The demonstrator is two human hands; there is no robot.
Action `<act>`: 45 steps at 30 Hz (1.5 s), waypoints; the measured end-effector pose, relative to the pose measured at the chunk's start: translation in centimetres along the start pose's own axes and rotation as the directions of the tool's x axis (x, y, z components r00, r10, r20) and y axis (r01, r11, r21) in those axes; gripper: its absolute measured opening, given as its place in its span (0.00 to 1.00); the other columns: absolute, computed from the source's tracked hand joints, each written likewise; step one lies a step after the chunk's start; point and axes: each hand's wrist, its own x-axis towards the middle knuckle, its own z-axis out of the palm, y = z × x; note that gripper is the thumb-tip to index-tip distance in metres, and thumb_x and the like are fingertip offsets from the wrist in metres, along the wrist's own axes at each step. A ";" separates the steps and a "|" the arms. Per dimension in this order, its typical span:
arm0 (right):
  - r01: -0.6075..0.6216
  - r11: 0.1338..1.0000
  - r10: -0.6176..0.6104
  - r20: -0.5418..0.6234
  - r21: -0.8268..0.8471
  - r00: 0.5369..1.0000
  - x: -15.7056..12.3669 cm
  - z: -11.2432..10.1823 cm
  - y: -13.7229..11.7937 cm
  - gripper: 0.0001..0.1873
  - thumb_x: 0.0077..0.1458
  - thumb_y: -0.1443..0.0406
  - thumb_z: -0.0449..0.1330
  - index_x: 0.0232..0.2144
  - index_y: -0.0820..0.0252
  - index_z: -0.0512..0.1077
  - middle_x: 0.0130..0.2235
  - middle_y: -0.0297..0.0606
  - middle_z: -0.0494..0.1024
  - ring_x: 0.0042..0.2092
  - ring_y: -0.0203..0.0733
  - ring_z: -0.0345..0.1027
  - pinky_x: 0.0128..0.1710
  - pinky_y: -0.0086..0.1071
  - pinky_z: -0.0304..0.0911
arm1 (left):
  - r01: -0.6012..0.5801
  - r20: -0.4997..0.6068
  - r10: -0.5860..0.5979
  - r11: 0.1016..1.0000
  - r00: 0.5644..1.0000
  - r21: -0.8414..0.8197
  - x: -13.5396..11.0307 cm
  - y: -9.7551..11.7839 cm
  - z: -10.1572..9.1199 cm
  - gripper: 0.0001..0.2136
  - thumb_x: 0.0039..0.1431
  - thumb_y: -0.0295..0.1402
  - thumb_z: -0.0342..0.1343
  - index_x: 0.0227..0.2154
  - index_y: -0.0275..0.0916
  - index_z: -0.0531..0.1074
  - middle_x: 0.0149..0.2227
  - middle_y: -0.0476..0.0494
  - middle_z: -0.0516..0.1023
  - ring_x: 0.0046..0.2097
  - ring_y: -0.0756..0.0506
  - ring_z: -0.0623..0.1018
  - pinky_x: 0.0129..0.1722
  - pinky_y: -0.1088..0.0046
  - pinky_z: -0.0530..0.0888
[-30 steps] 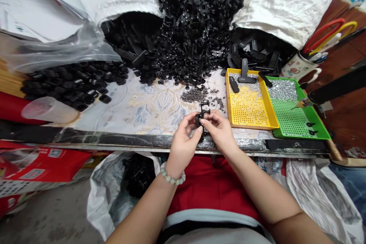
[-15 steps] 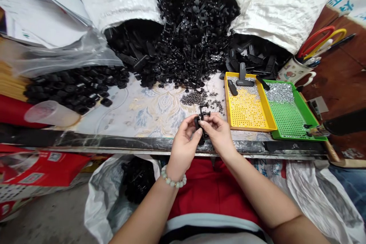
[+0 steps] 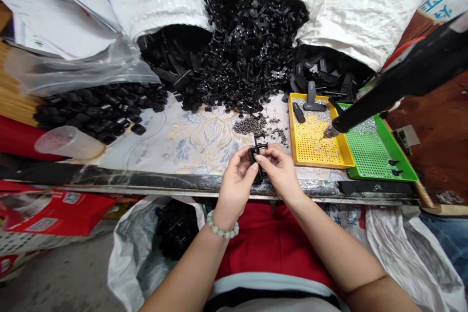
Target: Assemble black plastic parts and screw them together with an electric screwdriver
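Note:
My left hand (image 3: 237,175) and my right hand (image 3: 280,170) meet above the table's front edge. Between them they pinch a small black plastic assembly (image 3: 258,160) with a stem and round-ended arms sticking up. The left fingers close round its left side, while the right thumb and fingertips press it from the right. My fingers hide much of its lower part. Just beyond the hands lies a scatter of small dark metal pieces (image 3: 248,126). To the right, a black electric screwdriver (image 3: 383,92) slants in from the edge, its bit over the yellow tray (image 3: 349,158).
Beside the yellow tray is a green tray (image 3: 405,170) with small shiny pieces. Black plastic parts (image 3: 244,58) spill from white sacks (image 3: 157,0) at the back. Black caps (image 3: 91,112) and a clear plastic cup (image 3: 69,143) lie left. An open sack (image 3: 126,243) stands below the table.
The electric screwdriver has swung left and up, from over the green tray's right edge to above the yellow tray. My hands hold the black assembly in nearly the same place.

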 end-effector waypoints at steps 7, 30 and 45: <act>0.006 1.000 -0.006 0.027 0.010 1.000 0.2 0.0 0.3 0.07 0.45 0.62 0.64 0.28 0.57 0.73 0.35 0.33 0.64 0.34 0.33 0.59 0.33 0.29 0.57 | -0.005 -0.003 0.005 1.000 1.000 -0.016 0.1 0.1 0.0 0.17 0.56 0.30 0.56 0.49 0.42 0.65 0.52 0.42 0.72 0.55 0.46 0.72 0.54 0.68 0.69; 0.001 0.997 0.006 0.096 -0.075 0.995 0.4 0.0 -0.2 0.07 0.46 0.60 0.64 0.27 0.57 0.74 0.33 0.34 0.65 0.34 0.34 0.59 0.33 0.30 0.58 | -0.015 -0.033 0.016 1.000 0.999 0.016 -0.2 -0.2 -0.3 0.19 0.57 0.31 0.55 0.51 0.43 0.63 0.54 0.42 0.71 0.55 0.45 0.71 0.54 0.68 0.69; -0.011 1.000 0.013 0.080 -0.029 0.997 0.3 0.1 0.0 0.08 0.46 0.59 0.63 0.27 0.57 0.73 0.33 0.33 0.66 0.34 0.34 0.59 0.34 0.30 0.58 | -0.027 -0.097 0.027 1.000 0.995 -0.003 -0.5 0.6 0.1 0.18 0.56 0.32 0.56 0.50 0.44 0.63 0.52 0.43 0.72 0.53 0.46 0.72 0.51 0.69 0.71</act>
